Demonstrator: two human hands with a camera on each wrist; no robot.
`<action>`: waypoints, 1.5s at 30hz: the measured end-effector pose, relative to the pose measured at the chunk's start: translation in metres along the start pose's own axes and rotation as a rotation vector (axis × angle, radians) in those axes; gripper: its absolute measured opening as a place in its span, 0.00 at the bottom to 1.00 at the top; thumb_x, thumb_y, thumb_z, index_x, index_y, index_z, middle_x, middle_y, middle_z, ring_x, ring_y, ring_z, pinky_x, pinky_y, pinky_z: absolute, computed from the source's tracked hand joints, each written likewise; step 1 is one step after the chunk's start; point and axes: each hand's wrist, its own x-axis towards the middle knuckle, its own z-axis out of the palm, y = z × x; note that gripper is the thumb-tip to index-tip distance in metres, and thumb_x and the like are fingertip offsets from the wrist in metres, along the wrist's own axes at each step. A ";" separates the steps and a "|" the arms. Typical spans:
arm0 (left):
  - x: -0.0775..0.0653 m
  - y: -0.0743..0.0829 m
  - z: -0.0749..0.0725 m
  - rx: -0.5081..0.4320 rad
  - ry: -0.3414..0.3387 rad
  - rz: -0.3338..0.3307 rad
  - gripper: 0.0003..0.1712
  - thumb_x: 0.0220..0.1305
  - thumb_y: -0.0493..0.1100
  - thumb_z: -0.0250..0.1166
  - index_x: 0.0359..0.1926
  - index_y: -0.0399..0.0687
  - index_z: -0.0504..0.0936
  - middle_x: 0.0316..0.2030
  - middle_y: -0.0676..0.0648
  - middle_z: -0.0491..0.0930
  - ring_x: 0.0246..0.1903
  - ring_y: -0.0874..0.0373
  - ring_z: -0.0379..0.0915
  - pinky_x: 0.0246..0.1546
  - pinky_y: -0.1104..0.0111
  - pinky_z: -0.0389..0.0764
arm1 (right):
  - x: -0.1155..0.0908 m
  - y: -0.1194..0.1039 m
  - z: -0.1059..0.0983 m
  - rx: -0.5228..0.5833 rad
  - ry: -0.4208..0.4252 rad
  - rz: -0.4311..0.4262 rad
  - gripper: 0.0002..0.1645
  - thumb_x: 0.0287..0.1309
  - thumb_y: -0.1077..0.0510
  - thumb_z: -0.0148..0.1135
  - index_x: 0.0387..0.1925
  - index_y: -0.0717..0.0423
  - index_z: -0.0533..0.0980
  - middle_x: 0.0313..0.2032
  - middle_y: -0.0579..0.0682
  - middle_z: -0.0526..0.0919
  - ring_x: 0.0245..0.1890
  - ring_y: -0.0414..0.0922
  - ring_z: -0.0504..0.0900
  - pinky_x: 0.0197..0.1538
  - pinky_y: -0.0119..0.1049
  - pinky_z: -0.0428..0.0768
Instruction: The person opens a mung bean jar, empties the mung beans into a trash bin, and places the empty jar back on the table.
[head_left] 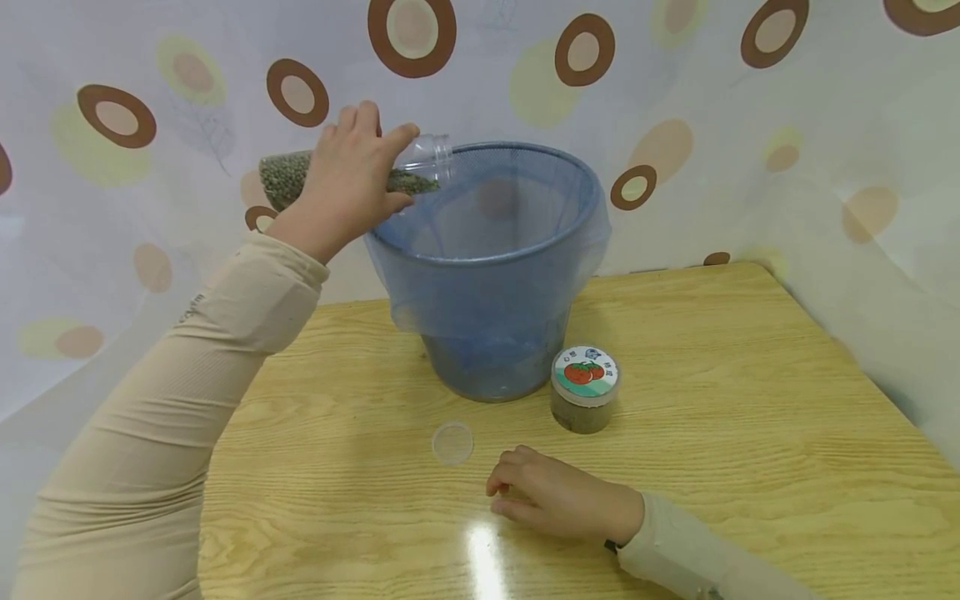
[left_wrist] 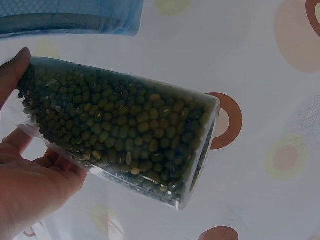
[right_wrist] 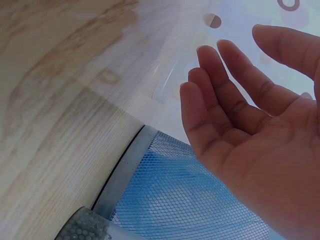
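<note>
My left hand (head_left: 341, 179) grips a clear plastic jar (left_wrist: 125, 125) part-filled with green mung beans (left_wrist: 107, 117). The jar lies almost level, its lidless mouth at the left rim of a mesh bin (head_left: 495, 367). Beans have spread along the jar's lower side toward that mouth. A thin blue bag (head_left: 480, 296) lines the bin and folds over its rim. Low over the table in front of the bin, my right hand (head_left: 558, 496) holds nothing; its fingers are loosely bent in the right wrist view.
A short round jar (head_left: 585, 392) with a tomato picture on its lid stands right of the bin's base. A thin clear disc (head_left: 452, 442) lies on the wooden table (head_left: 750, 400), left of my right hand. Behind the table hangs a patterned sheet (head_left: 480, 50).
</note>
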 end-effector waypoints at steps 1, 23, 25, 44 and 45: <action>0.000 0.000 0.000 0.003 -0.001 -0.001 0.42 0.61 0.49 0.68 0.71 0.46 0.60 0.49 0.33 0.63 0.47 0.41 0.56 0.46 0.51 0.63 | 0.000 0.000 0.000 -0.001 0.001 -0.005 0.10 0.68 0.55 0.55 0.44 0.55 0.78 0.41 0.42 0.78 0.40 0.37 0.71 0.43 0.28 0.73; -0.003 -0.003 0.003 0.032 -0.020 -0.013 0.42 0.62 0.48 0.67 0.72 0.46 0.58 0.50 0.32 0.62 0.48 0.41 0.55 0.46 0.51 0.62 | -0.001 -0.001 0.001 -0.001 -0.014 0.011 0.09 0.68 0.54 0.55 0.43 0.53 0.78 0.40 0.40 0.78 0.39 0.37 0.72 0.42 0.28 0.74; -0.003 -0.003 0.003 0.036 -0.019 -0.015 0.41 0.62 0.48 0.67 0.72 0.45 0.59 0.50 0.32 0.62 0.48 0.41 0.55 0.46 0.51 0.62 | -0.001 -0.001 0.001 -0.007 -0.013 0.007 0.09 0.68 0.55 0.55 0.43 0.53 0.78 0.40 0.41 0.78 0.39 0.37 0.72 0.42 0.28 0.74; -0.001 0.000 0.005 0.059 -0.044 -0.026 0.42 0.62 0.47 0.67 0.72 0.46 0.58 0.54 0.31 0.60 0.51 0.40 0.54 0.50 0.50 0.62 | -0.001 0.000 0.005 -0.007 -0.012 0.006 0.09 0.68 0.56 0.55 0.43 0.55 0.78 0.39 0.40 0.77 0.39 0.37 0.72 0.43 0.28 0.74; -0.001 0.000 0.006 0.060 -0.045 -0.025 0.42 0.62 0.47 0.67 0.72 0.46 0.58 0.54 0.31 0.60 0.51 0.40 0.54 0.50 0.50 0.62 | -0.001 0.000 0.005 -0.008 -0.011 0.003 0.09 0.68 0.56 0.55 0.43 0.55 0.78 0.39 0.40 0.77 0.39 0.37 0.72 0.43 0.28 0.74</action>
